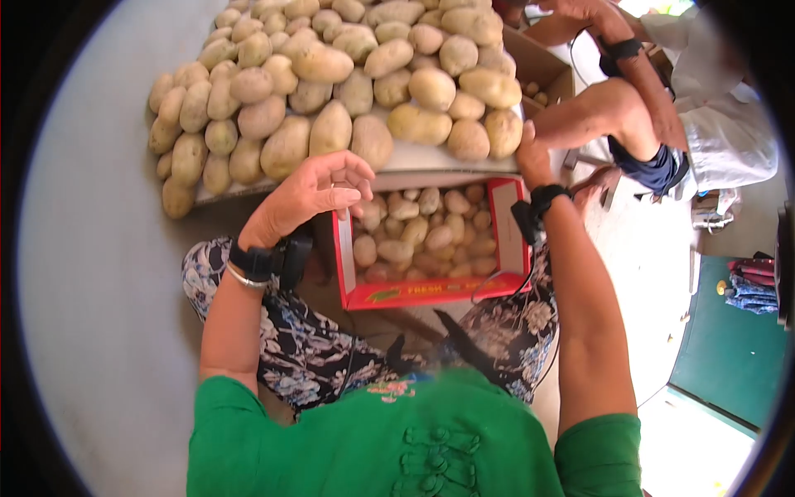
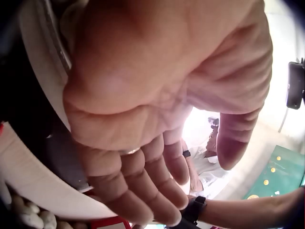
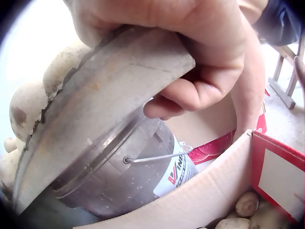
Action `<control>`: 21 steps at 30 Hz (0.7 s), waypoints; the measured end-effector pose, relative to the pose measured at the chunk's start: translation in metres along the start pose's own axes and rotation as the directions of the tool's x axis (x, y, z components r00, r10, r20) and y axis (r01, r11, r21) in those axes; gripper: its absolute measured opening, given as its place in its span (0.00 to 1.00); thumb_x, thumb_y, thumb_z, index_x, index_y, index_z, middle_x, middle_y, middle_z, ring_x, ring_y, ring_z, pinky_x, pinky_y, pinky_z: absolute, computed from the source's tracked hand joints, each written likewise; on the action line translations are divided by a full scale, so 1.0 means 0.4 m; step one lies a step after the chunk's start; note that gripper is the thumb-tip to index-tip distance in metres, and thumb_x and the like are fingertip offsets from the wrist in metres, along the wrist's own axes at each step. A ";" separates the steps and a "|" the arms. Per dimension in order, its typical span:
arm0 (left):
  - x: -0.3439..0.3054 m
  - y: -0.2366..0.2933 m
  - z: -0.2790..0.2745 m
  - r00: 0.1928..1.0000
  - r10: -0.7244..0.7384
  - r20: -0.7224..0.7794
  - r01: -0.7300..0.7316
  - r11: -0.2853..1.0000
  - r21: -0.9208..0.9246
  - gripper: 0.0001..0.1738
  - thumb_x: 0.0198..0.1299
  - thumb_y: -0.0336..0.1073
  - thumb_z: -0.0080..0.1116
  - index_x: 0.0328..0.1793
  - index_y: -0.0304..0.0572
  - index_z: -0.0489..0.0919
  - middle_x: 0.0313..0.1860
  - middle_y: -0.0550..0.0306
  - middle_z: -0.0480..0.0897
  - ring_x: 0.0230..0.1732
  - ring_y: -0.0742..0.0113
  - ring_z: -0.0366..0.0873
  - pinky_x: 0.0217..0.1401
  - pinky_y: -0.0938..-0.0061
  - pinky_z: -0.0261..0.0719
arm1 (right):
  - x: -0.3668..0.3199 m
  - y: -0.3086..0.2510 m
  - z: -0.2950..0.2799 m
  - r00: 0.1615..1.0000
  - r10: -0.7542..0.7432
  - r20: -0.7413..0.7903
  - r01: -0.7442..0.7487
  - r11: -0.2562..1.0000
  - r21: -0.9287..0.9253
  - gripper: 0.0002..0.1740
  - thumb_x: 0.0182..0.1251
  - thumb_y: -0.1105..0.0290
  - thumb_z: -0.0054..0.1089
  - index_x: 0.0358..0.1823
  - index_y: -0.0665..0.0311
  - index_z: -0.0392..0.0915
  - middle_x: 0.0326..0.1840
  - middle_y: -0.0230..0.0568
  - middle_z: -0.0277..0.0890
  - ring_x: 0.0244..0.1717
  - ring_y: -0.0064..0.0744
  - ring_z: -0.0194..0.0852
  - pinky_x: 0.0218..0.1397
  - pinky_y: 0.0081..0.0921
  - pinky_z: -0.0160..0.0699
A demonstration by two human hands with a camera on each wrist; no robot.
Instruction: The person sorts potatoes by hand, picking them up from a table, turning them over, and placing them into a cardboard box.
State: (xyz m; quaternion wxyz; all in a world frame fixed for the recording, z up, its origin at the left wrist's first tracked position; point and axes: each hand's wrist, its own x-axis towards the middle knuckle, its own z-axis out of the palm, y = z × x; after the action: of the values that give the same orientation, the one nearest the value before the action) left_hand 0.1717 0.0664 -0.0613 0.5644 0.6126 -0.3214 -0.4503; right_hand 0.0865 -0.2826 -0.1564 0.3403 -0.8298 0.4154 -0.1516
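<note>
My left hand (image 1: pixel 319 190) hovers over the left side of a red cardboard box (image 1: pixel 431 291), beside the table's front edge. Its fingers (image 2: pixel 147 186) are loosely bent, and the palm holds nothing. My right hand (image 1: pixel 537 161) is at the front right corner of the table, and the right wrist view has its fingers (image 3: pixel 190 93) curled round the tabletop's grey edge panel (image 3: pixel 105 90). Inside the red box lie many small potatoes (image 1: pixel 422 232). Larger potatoes (image 1: pixel 331 128) are heaped on the tabletop (image 1: pixel 414 156) just beyond the box.
Below the table stands a bucket (image 3: pixel 119 183) with a wire handle, partly behind the box wall. Another person (image 1: pixel 638 116) sits at the right beside a brown carton (image 1: pixel 542 66). A green panel (image 1: pixel 720 340) is farther right. My patterned trouser legs (image 1: pixel 302 348) flank the box.
</note>
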 end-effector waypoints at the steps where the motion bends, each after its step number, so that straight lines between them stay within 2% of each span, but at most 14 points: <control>1: -0.001 0.004 0.001 0.990 0.067 -0.127 -0.070 0.997 -0.015 0.18 0.55 0.37 0.54 0.50 0.39 0.71 0.38 0.59 0.78 0.34 0.74 0.76 0.31 0.82 0.72 | -0.008 -0.012 -0.007 0.999 0.033 0.020 -0.033 0.999 0.003 0.44 0.66 0.41 0.25 0.43 0.83 0.73 0.46 0.76 0.68 0.56 0.65 0.63 0.61 0.42 0.59; 2: 0.004 0.004 -0.008 0.988 0.084 -0.131 -0.086 0.996 -0.008 0.18 0.55 0.37 0.54 0.50 0.39 0.71 0.38 0.59 0.78 0.34 0.74 0.76 0.31 0.82 0.72 | 0.004 0.005 -0.003 0.998 0.015 0.065 -0.017 1.000 0.020 0.44 0.66 0.41 0.25 0.44 0.84 0.72 0.47 0.75 0.68 0.56 0.65 0.63 0.61 0.42 0.59; 3: 0.009 0.002 -0.016 0.918 0.264 -0.298 -0.257 0.964 0.061 0.17 0.55 0.37 0.54 0.50 0.40 0.71 0.38 0.59 0.78 0.34 0.74 0.76 0.31 0.82 0.72 | 0.001 0.000 -0.006 0.998 0.015 0.063 -0.016 1.000 0.013 0.44 0.66 0.41 0.25 0.44 0.84 0.72 0.47 0.75 0.67 0.57 0.65 0.62 0.61 0.42 0.58; 4: 0.015 0.002 -0.020 0.789 0.429 -0.439 -0.405 0.901 0.153 0.16 0.56 0.36 0.53 0.50 0.40 0.71 0.39 0.60 0.78 0.34 0.75 0.75 0.32 0.82 0.72 | -0.005 -0.002 -0.008 0.998 0.018 0.060 -0.018 1.000 0.004 0.44 0.66 0.41 0.25 0.45 0.84 0.72 0.48 0.75 0.67 0.57 0.65 0.62 0.62 0.42 0.58; 5: 0.019 0.004 -0.021 0.785 0.438 -0.438 -0.414 0.897 0.155 0.16 0.56 0.36 0.53 0.50 0.40 0.71 0.39 0.60 0.78 0.34 0.75 0.75 0.32 0.82 0.72 | -0.009 -0.005 -0.012 0.999 0.011 0.053 -0.011 1.000 0.003 0.44 0.66 0.41 0.25 0.45 0.84 0.72 0.48 0.75 0.67 0.57 0.65 0.62 0.62 0.42 0.58; 7: 0.016 0.013 -0.027 0.512 0.674 -0.533 -0.126 0.673 0.729 0.20 0.52 0.34 0.58 0.52 0.37 0.71 0.44 0.53 0.78 0.40 0.65 0.77 0.39 0.75 0.73 | -0.019 -0.019 -0.014 0.999 0.021 0.049 -0.022 0.999 0.031 0.44 0.66 0.41 0.25 0.45 0.84 0.71 0.48 0.75 0.67 0.58 0.64 0.61 0.62 0.41 0.57; 8: 0.015 0.024 -0.030 0.505 0.677 -0.535 -0.126 0.671 0.731 0.20 0.52 0.34 0.58 0.52 0.37 0.71 0.44 0.53 0.78 0.40 0.65 0.77 0.39 0.75 0.73 | -0.023 -0.021 -0.015 0.999 0.014 0.048 -0.015 0.999 0.032 0.44 0.66 0.41 0.25 0.45 0.84 0.71 0.48 0.75 0.67 0.58 0.64 0.61 0.62 0.41 0.57; 10: 0.027 0.053 -0.028 0.480 0.845 -0.237 0.017 0.262 0.965 0.25 0.48 0.35 0.60 0.54 0.39 0.70 0.50 0.48 0.75 0.51 0.55 0.73 0.50 0.71 0.71 | -0.021 -0.021 -0.022 0.996 0.030 0.085 -0.031 0.999 0.010 0.44 0.66 0.41 0.25 0.46 0.84 0.71 0.49 0.75 0.67 0.57 0.64 0.62 0.62 0.42 0.57; 11: 0.028 0.051 -0.022 0.563 0.780 -0.272 0.005 0.327 0.945 0.31 0.44 0.38 0.63 0.57 0.43 0.70 0.59 0.46 0.68 0.60 0.49 0.65 0.62 0.62 0.62 | -0.024 -0.020 -0.017 0.999 0.026 0.043 -0.028 0.999 0.034 0.44 0.66 0.41 0.25 0.45 0.84 0.72 0.48 0.75 0.67 0.57 0.64 0.62 0.62 0.42 0.58; 12: 0.027 0.045 -0.016 0.558 0.783 -0.273 0.009 0.324 0.946 0.31 0.44 0.38 0.63 0.57 0.43 0.70 0.59 0.46 0.68 0.60 0.49 0.65 0.62 0.62 0.62 | -0.023 -0.026 -0.016 0.999 0.019 0.043 -0.020 0.999 0.037 0.44 0.66 0.41 0.25 0.45 0.84 0.72 0.48 0.75 0.67 0.57 0.64 0.62 0.62 0.42 0.58; 14: 0.024 0.023 -0.009 0.824 0.534 -0.189 0.156 0.107 0.982 0.36 0.41 0.42 0.66 0.60 0.47 0.68 0.66 0.48 0.60 0.65 0.49 0.60 0.68 0.53 0.52 | -0.021 -0.027 -0.018 0.997 0.046 0.056 -0.047 0.999 0.012 0.44 0.66 0.41 0.26 0.45 0.84 0.72 0.47 0.75 0.68 0.57 0.64 0.63 0.61 0.42 0.58; 15: 0.022 0.011 -0.010 0.875 0.447 -0.187 0.119 0.176 0.977 0.39 0.38 0.48 0.67 0.61 0.53 0.68 0.69 0.49 0.55 0.66 0.49 0.58 0.68 0.49 0.47 | -0.014 -0.024 -0.015 0.995 0.080 0.065 -0.079 0.997 -0.024 0.45 0.66 0.40 0.26 0.44 0.84 0.72 0.46 0.75 0.68 0.56 0.64 0.63 0.60 0.43 0.60; 18: 0.037 -0.015 -0.013 0.860 0.465 -0.209 0.176 0.114 0.978 0.41 0.36 0.51 0.68 0.61 0.54 0.68 0.69 0.49 0.55 0.65 0.50 0.59 0.67 0.48 0.48 | -0.015 -0.012 -0.016 0.998 0.016 0.066 -0.017 1.000 0.017 0.45 0.66 0.39 0.25 0.43 0.83 0.73 0.46 0.74 0.69 0.56 0.63 0.63 0.59 0.43 0.60; 21: 0.042 -0.006 -0.005 0.842 0.488 -0.229 0.179 0.148 0.973 0.43 0.34 0.54 0.68 0.61 0.54 0.68 0.69 0.49 0.56 0.64 0.50 0.60 0.66 0.47 0.49 | -0.014 -0.013 -0.017 0.993 0.055 0.106 -0.058 0.998 0.029 0.45 0.66 0.40 0.24 0.43 0.82 0.73 0.45 0.74 0.69 0.56 0.64 0.63 0.59 0.42 0.61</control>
State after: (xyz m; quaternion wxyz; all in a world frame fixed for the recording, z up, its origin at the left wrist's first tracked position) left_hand 0.1797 0.0523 -0.0668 0.1396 0.8812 -0.4390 0.1065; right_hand 0.0825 -0.2788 -0.1477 0.3789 -0.8190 0.4180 -0.1047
